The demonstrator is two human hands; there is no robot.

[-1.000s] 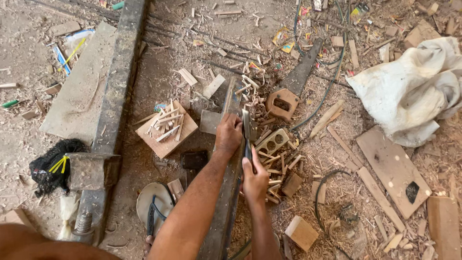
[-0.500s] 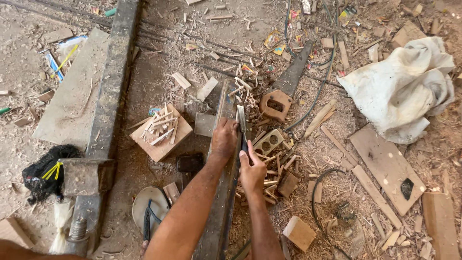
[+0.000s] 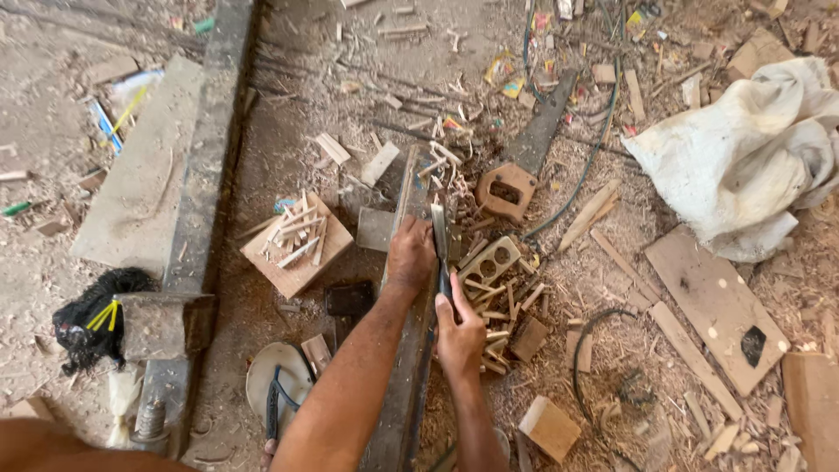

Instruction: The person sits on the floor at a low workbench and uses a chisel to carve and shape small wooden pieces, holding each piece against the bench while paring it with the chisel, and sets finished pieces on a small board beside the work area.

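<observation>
Sawdust and offcuts crowd the floor on every side of the long plank (image 3: 404, 350), leaving little bare ground. The left hand (image 3: 411, 255) lies pressed flat on the plank's top, fingers together. The right hand (image 3: 460, 328) is closed around the handle of a big knife (image 3: 440, 236), whose blade stands along the plank's right edge. A square board (image 3: 297, 246) stacked with sticks lies just left. Since half a second ago, both hands sit much as before.
</observation>
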